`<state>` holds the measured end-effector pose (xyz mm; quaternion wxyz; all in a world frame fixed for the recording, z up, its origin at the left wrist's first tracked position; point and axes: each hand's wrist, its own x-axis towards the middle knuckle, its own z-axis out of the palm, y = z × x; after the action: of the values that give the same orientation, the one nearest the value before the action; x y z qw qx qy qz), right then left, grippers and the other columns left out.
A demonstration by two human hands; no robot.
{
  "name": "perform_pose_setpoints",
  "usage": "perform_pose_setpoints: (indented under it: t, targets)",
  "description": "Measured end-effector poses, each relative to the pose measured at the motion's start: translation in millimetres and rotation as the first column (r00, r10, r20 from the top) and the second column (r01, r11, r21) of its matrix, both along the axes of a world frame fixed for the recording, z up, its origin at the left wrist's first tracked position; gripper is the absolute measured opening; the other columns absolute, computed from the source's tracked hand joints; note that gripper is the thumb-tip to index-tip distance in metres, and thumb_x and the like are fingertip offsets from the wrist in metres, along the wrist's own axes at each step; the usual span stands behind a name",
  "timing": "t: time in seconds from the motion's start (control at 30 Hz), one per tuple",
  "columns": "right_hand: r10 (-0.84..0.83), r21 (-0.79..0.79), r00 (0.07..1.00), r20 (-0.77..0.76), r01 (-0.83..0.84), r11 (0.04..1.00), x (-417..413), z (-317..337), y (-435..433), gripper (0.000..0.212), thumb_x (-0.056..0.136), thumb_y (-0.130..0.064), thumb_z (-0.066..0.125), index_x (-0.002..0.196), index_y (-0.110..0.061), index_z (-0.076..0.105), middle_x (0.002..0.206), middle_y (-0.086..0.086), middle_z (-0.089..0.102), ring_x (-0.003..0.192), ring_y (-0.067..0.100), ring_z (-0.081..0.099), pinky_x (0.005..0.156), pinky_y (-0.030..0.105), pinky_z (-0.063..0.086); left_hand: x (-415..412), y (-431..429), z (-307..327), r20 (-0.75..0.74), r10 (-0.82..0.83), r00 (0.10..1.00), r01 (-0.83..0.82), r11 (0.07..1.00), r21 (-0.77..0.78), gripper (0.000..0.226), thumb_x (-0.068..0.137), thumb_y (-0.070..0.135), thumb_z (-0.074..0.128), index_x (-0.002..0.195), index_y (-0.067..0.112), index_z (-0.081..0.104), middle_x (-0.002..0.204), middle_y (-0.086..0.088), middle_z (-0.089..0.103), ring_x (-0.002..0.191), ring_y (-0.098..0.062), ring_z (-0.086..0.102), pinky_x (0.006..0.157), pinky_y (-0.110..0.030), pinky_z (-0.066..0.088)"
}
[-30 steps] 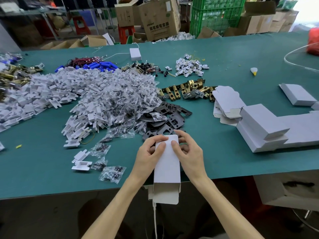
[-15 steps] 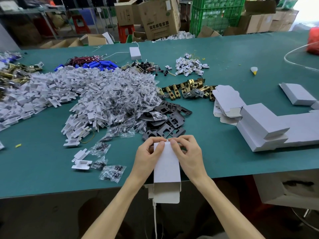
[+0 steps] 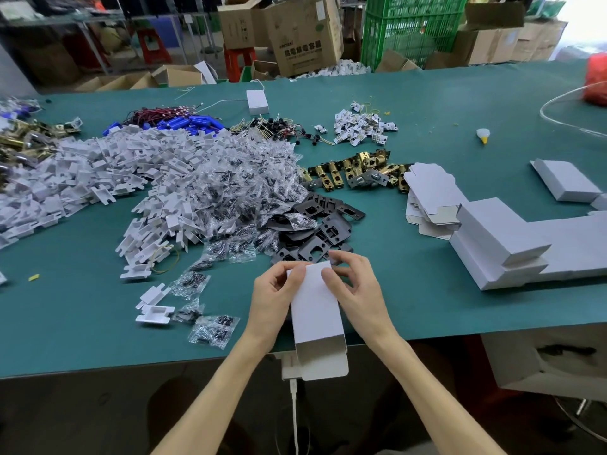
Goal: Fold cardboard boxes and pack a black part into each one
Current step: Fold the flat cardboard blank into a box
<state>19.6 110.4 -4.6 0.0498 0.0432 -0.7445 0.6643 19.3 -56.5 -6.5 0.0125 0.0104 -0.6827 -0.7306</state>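
**Q:** Where does the task's thing lie, and how does each grip stand?

**A:** I see the cardboard box [image 3: 315, 310] at the near edge of the desk [image 3: 82, 307], its length running away from me. The left grip [image 3: 274, 290] and the right grip [image 3: 356, 290] each pinch its far end, thumbs on the top face and fingers curled round the end. The near end is open, and its round-cornered flap overhangs the desk edge.

**Q:** What open room do I have around it?

**A:** Bare teal matting runs left from the left grip to a few loose clear bags [image 3: 213, 330]. It runs right from the right grip to the folded boxes [image 3: 499, 238]. Just beyond the fingertips starts the heap of black parts [image 3: 318, 224].

**Q:** Materials and shapes?

**A:** The box is smooth white card, grey inside, with sharp creases. The black parts are flat matte plates with rectangular cut-outs. The flat box blanks [image 3: 430, 195], touching the folded boxes, show scalloped flap edges. The clear bags are glossy and crinkled and hold small dark pieces. White plastic inserts [image 3: 82, 178] form a broad heap at far left. Shiny brass latches [image 3: 354, 169] lie beyond the black parts.
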Motion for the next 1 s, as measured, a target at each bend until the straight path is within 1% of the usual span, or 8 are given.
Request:
perform_pose_setpoints:
  t: [0.2,0.3,0.4,0.53,0.7,0.8,0.9,1.0]
  targets:
    - [0.007,-0.172,0.997,0.072,0.006,0.985,-1,1,6,0.044,0.083,-0.035,0.079,0.124,-0.025,0.065,0.131,-0.001,0.062,0.119,0.01,0.065,0.09,0.036,0.059,-1,-4,2,0.017,-0.14,0.99,0.139,0.989,0.056,0.034,0.093,0.033,0.076,0.124,0.021,0.074,0.114,-0.007,0.077,0.095,-0.019,0.073,0.075,-0.032,0.061]
    - [0.0,-0.281,0.987,0.16,0.045,0.959,0,4,9,0.046,0.081,-0.041,0.078,0.122,-0.021,0.067,0.119,0.005,0.072,0.106,0.018,0.071,0.084,0.04,0.059,-2,-1,1,0.031,-0.177,0.984,0.175,0.983,0.053,0.047,0.084,0.034,0.084,0.127,0.02,0.072,0.118,-0.006,0.076,0.104,-0.018,0.072,0.081,-0.027,0.059]
    - [0.006,-0.266,0.985,0.175,0.042,0.963,0,6,11,0.037,0.092,-0.045,0.07,0.117,-0.017,0.07,0.109,0.004,0.076,0.094,0.026,0.072,0.079,0.044,0.057,-4,-3,-1,0.03,-0.16,0.987,0.157,0.984,0.082,0.053,0.076,0.041,0.087,0.123,0.02,0.074,0.116,-0.008,0.077,0.103,-0.019,0.071,0.083,-0.027,0.058]
    - [0.08,-0.413,0.978,0.195,0.007,0.911,-4,4,12,0.022,0.105,-0.017,0.055,0.114,-0.005,0.071,0.112,0.009,0.076,0.106,0.02,0.072,0.081,0.03,0.058,-9,-14,1,0.088,-0.167,0.982,0.117,0.905,0.409,0.072,0.064,0.039,0.099,0.124,0.011,0.073,0.118,-0.014,0.073,0.102,-0.023,0.069,0.084,-0.031,0.06]
    - [0.148,-0.282,0.985,0.084,-0.119,0.952,-3,0,13,0.021,0.088,-0.004,0.076,0.107,-0.014,0.076,0.104,0.007,0.077,0.092,0.016,0.07,0.081,0.031,0.057,-12,-23,3,0.145,-0.137,0.98,-0.001,0.721,0.693,0.079,0.047,0.03,0.107,0.116,0.012,0.072,0.111,-0.009,0.074,0.101,-0.02,0.072,0.081,-0.033,0.062]
    - [0.183,-0.155,0.98,0.078,-0.17,0.973,-4,-2,6,0.018,0.09,0.002,0.072,0.102,-0.011,0.076,0.095,0.003,0.078,0.086,0.014,0.071,0.08,0.028,0.055,-12,-28,1,0.143,-0.124,0.982,-0.039,0.609,0.792,0.068,0.048,0.02,0.106,0.109,0.016,0.076,0.112,-0.007,0.076,0.103,-0.02,0.075,0.082,-0.036,0.063]
    - [0.175,0.057,0.98,0.099,-0.181,0.982,-4,-7,0,0.014,0.087,0.003,0.072,0.095,-0.009,0.073,0.086,0.006,0.076,0.079,0.021,0.073,0.082,0.04,0.058,-16,-31,1,0.157,-0.054,0.986,-0.101,0.555,0.826,0.019,0.078,0.013,0.081,0.097,0.017,0.082,0.113,-0.006,0.077,0.107,-0.022,0.074,0.086,-0.038,0.063]
    - [0.193,-0.032,0.972,0.132,-0.19,0.981,-1,-2,-5,0.033,0.093,-0.009,0.073,0.122,-0.022,0.064,0.094,0.007,0.077,0.082,0.025,0.075,0.077,0.037,0.06,-22,-37,0,0.101,0.032,0.994,-0.1,0.594,0.798,0.03,0.087,0.007,0.058,0.104,0.022,0.078,0.121,-0.005,0.074,0.122,-0.023,0.065,0.107,-0.039,0.053]
